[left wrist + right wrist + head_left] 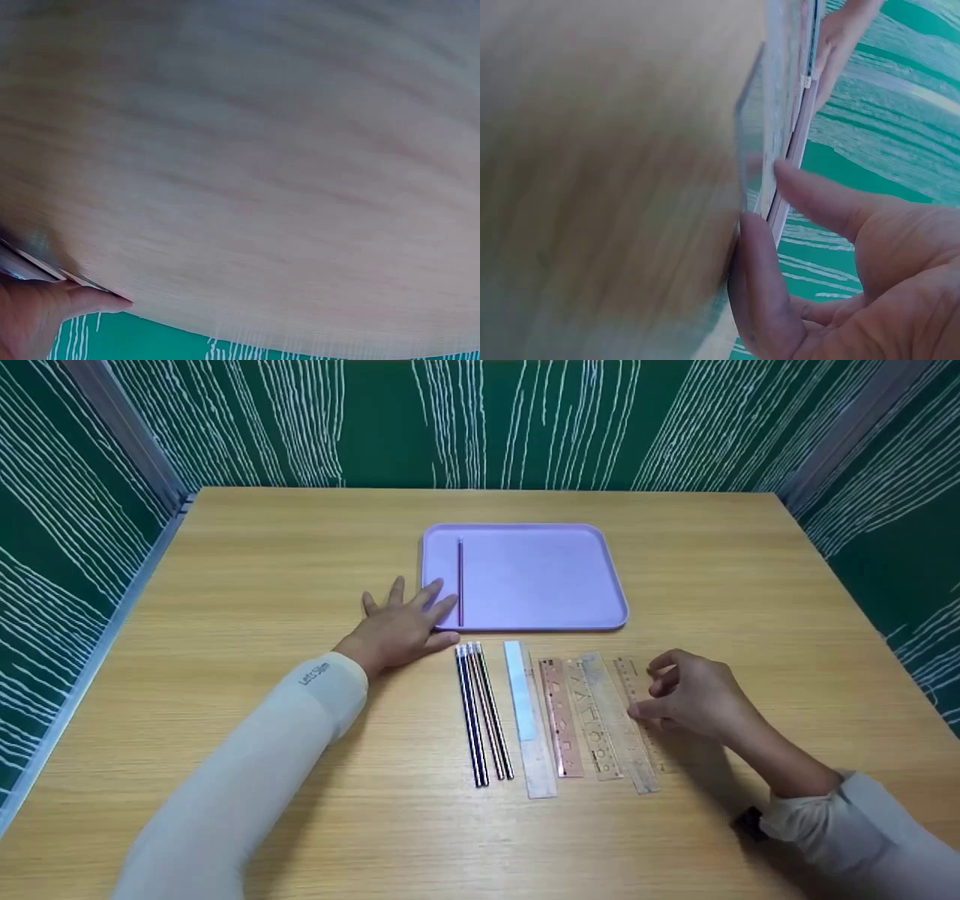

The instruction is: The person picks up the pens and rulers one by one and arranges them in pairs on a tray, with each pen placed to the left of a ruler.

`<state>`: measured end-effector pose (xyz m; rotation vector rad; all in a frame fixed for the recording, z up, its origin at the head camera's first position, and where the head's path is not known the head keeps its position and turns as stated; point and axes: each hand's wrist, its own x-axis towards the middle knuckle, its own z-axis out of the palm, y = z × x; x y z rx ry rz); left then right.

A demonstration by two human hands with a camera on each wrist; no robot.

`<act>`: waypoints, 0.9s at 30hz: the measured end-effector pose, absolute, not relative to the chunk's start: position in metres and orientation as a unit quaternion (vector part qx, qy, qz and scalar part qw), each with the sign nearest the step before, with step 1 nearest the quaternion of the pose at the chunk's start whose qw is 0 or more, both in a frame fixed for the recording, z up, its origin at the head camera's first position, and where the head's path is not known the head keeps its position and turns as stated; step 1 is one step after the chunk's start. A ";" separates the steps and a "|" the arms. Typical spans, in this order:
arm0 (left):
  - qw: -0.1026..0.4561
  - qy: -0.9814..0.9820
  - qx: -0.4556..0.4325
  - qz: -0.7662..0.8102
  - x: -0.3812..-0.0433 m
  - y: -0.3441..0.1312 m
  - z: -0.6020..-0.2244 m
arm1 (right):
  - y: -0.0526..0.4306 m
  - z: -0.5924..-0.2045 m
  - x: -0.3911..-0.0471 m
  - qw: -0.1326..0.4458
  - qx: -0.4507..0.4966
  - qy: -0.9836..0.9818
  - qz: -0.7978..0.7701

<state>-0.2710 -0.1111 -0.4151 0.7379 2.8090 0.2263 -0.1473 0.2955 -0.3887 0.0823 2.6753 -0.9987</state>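
My left hand lies with fingers spread over the near left corner of a purple tray, its thumb by the tray's near edge. One dark red pencil lies lengthwise in the tray, close to those fingertips. My right hand pinches a clear ruler by its edges, between thumb and fingertips; the right wrist view shows this clear ruler at the fingertips. Beside it lie another clear ruler, a clear stencil ruler, a pink stencil ruler and a clear ruler with a blue strip.
Several striped pencils lie side by side left of the rulers, just below the tray. All this is on a wooden table. Green walls with white lines stand behind and at both sides.
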 end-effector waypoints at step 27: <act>0.116 0.958 0.252 0.071 -0.273 -0.111 -0.418 | 0.293 -0.388 -0.143 0.102 -0.013 0.959 -0.264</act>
